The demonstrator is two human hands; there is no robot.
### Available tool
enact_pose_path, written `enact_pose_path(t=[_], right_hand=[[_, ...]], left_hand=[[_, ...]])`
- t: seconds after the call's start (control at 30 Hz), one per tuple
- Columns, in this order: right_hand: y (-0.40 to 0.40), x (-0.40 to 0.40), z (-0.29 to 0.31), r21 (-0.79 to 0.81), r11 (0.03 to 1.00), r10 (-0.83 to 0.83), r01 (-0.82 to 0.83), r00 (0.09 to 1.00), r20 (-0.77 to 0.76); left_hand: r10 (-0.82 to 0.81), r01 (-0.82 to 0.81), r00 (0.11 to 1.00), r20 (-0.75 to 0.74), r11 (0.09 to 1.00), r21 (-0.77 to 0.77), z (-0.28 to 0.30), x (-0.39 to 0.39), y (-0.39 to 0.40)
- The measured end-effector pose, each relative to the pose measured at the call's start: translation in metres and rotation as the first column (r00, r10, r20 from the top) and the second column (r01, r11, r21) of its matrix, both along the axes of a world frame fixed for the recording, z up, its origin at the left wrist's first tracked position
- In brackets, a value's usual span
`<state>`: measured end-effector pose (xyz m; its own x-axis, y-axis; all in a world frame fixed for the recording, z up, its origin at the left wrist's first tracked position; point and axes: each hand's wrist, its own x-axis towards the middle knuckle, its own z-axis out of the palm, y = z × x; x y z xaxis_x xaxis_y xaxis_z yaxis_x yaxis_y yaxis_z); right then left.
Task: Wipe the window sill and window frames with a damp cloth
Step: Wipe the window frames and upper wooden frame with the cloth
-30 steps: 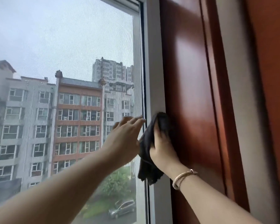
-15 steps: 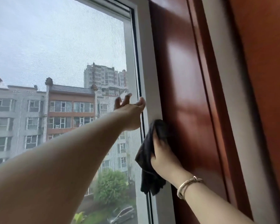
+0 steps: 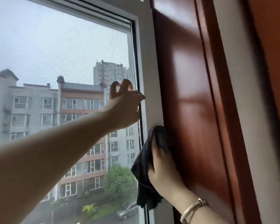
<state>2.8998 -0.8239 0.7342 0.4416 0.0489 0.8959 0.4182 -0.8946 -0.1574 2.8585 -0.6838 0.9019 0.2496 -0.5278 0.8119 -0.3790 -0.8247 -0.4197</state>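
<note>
Currently, head view: right hand (image 3: 164, 173) grips the dark cloth (image 3: 144, 172), pressing it against the white window frame (image 3: 149, 78) beside the wood panel (image 3: 192, 110), evidently to wipe. Left hand (image 3: 124, 109), fingers loosely curled and holding nothing, rests at the frame's edge, probably for bracing.

White frame strip (image 3: 149, 75) bare above cloth (image 3: 145, 167); left hand (image 3: 126, 107) crowds its glass-side edge.

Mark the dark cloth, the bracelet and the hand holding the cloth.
dark cloth (image 3: 142, 172), head view, on the hanging fold left of the hand.
bracelet (image 3: 193, 210), head view, on the band across the wrist.
right hand (image 3: 164, 177), head view, on its back.
</note>
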Motion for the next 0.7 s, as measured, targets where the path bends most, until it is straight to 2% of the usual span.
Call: enact_pose_path(t=[0.1, 0.2, 0.3, 0.43, 0.7], right_hand=[[0.001, 0.006, 0.058, 0.018, 0.997, 0.074, -0.075, 0.996, 0.052], [-0.003, 0.009, 0.074, -0.003, 0.995, 0.096, -0.096, 0.995, -0.016], [-0.008, 0.018, 0.069, -0.012, 0.997, 0.080, -0.080, 0.997, 0.009], [-0.013, 0.024, 0.070, -0.018, 0.988, 0.156, -0.155, 0.982, 0.104], [-0.012, 0.022, 0.077, -0.014, 0.984, 0.175, -0.175, 0.979, 0.108]], left_hand=[[0.082, -0.080, 0.996, 0.024, 0.993, -0.083, 0.057, 0.009, -0.010], [0.085, -0.086, 0.996, -0.011, 0.987, -0.137, 0.096, 0.011, -0.015], [0.089, -0.089, 0.996, -0.005, 0.990, -0.113, 0.103, 0.019, -0.013], [0.136, -0.140, 0.990, -0.041, 0.986, -0.092, 0.106, 0.020, -0.014], [0.232, -0.231, 0.971, -0.060, 0.973, 0.020, 0.117, 0.019, -0.014]])
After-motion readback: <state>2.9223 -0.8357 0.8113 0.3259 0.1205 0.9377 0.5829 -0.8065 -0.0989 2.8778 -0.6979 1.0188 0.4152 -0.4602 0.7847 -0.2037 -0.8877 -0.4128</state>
